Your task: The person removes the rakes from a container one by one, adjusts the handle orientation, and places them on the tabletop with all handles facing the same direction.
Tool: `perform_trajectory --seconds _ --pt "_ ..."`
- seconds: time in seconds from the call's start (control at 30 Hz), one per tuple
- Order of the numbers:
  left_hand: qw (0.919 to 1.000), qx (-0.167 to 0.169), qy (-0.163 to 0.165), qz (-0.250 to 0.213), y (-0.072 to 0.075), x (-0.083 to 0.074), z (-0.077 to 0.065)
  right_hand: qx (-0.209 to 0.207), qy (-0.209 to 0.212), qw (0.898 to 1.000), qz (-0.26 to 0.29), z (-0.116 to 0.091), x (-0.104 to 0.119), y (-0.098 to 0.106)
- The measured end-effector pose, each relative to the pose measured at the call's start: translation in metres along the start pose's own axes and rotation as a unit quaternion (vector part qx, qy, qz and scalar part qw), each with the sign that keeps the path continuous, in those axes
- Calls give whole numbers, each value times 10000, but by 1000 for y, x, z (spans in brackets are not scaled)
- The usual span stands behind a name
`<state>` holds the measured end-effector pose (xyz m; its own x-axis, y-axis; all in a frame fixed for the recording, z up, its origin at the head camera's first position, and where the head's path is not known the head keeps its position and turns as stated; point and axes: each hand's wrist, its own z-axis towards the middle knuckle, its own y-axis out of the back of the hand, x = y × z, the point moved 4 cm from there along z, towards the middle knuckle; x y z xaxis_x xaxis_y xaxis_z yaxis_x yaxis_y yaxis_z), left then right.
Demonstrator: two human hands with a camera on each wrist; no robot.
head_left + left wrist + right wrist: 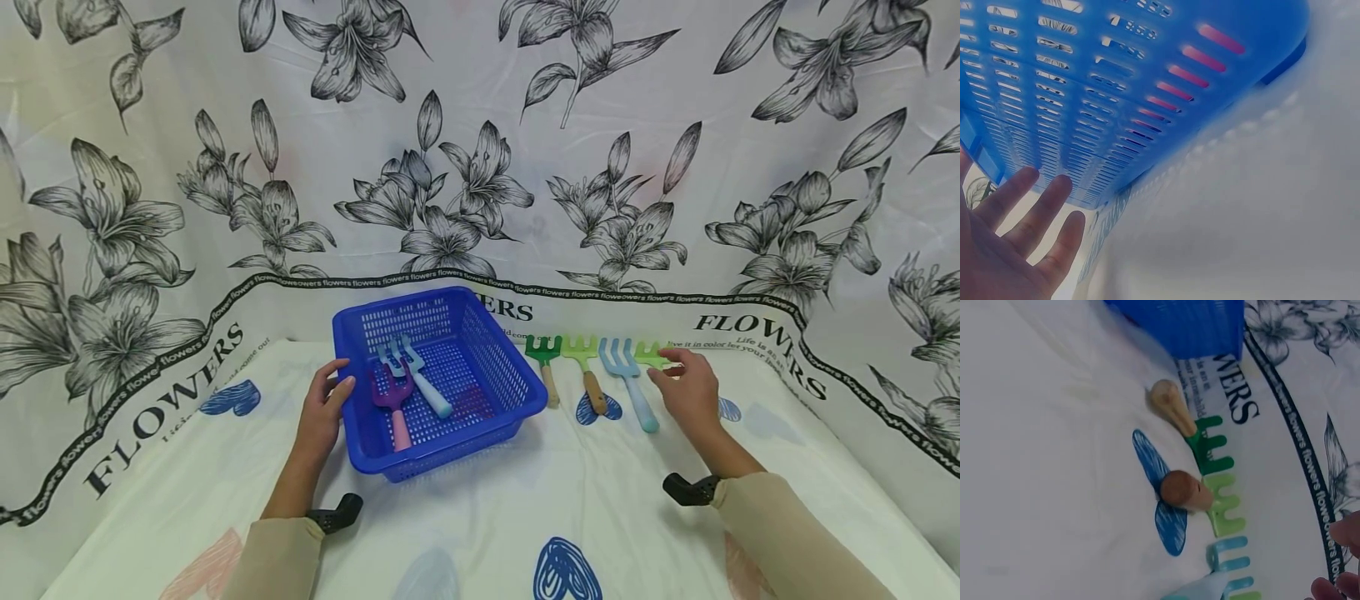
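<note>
A blue plastic basket (495,429) holds a purple garden fork (392,393) with a pink handle and a pale blue garden fork (431,392). At its left rim is my left hand (321,412), thumb overlapping the rim; the left wrist view shows straight, spread fingers (1035,219) outside the slotted wall. My right hand (688,390) is at a light green garden fork (651,354), whose handle it hides. In the right wrist view its fingertips (1346,531) stand apart at the right edge, with nothing seen between them.
Right of the basket lie a dark green fork (550,367), a light green fork with a brown handle (587,371) and a blue fork (628,379), side by side. White patterned cloth (465,533) covers the table; a flower-print curtain (465,108) hangs behind.
</note>
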<state>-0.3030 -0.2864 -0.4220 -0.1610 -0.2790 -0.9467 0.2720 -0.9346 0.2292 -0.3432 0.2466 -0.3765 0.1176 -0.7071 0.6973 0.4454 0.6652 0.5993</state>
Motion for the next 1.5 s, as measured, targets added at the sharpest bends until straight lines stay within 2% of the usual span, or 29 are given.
perform_trajectory --seconds 0.3,0.53,0.83,1.13,1.27,1.5 --pt "9999 -51 31 112 -1 2 0 622 444 9962 418 -1 39 -19" --pt "9999 -68 -51 124 0 2 0 1253 700 9858 870 -8 70 -34" --pt "9999 -43 30 99 0 2 0 1455 1104 9771 1094 -16 103 -53" --pt "9999 -29 19 107 0 1 0 1656 1700 9589 1556 -26 132 -73" --pt "10000 -13 -27 80 0 -1 0 1836 1833 9481 1837 -31 143 -81" --pt "9999 -42 -7 93 0 -1 -1 2080 1948 9382 1965 -42 163 -97"
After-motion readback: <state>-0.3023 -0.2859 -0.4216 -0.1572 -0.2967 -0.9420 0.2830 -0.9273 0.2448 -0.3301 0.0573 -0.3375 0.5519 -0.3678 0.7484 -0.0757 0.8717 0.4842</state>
